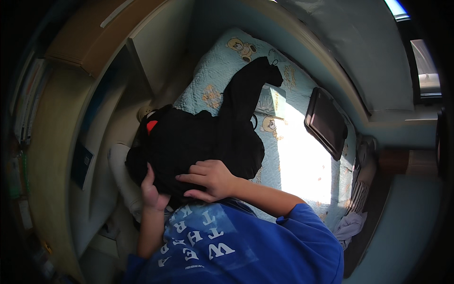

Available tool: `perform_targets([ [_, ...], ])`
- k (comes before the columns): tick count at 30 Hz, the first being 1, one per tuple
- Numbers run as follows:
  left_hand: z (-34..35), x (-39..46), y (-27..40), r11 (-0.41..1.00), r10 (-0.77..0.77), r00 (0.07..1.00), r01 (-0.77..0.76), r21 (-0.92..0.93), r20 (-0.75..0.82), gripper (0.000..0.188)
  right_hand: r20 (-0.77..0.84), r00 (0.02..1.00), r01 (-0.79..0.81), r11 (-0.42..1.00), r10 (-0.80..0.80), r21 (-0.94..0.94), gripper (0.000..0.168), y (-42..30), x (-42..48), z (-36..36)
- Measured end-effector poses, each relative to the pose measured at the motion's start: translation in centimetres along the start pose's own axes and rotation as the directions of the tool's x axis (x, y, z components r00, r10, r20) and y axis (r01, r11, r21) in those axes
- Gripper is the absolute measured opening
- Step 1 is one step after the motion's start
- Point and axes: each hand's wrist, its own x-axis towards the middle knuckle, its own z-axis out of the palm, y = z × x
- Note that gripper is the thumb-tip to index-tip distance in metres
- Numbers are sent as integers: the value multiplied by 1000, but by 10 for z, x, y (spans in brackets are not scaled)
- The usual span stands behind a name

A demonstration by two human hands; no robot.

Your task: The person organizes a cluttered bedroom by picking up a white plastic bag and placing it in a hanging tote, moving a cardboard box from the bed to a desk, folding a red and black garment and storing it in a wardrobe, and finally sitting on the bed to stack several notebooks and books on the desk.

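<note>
A black garment, probably a jacket, lies bunched over my lap. One sleeve stretches up across the bed, with a drawcord loop near its end. A small red patch shows at the garment's left edge. My left hand grips the lower left edge, its thumb on top and its other fingers hidden by the cloth. Flat against the near part of the fabric rests my right hand, fingers slightly bent and apart, pointing left.
The bed has a light blue quilt with bear prints. A black laptop lies toward its right side, and a flat packet is partly under the sleeve. Shelving stands close at left. Crumpled cloth lies at the bed's right edge.
</note>
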Motion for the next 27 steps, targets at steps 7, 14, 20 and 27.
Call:
perform_targets([
  [7, 9, -58, 32, 991, 130, 849, -93, -97, 511, 60, -546, 398, -904, 418, 737, -95, 92, 132, -43, -31],
  [14, 30, -86, 41, 972, 197, 846, -234, 13, 495, 57, -468, 569, -575, 734, 676, 362, 43, 150, -11, -28],
  [20, 58, -87, 37, 936, 283, 869, -343, 83, 405, 55, -490, 868, 85, 996, -85, -22, 31, 17, 75, -79],
  [27, 128, -76, 39, 838, 324, 869, -447, 313, 373, 53, 292, 954, -161, 710, -65, 685, 37, 10, 32, 4],
])
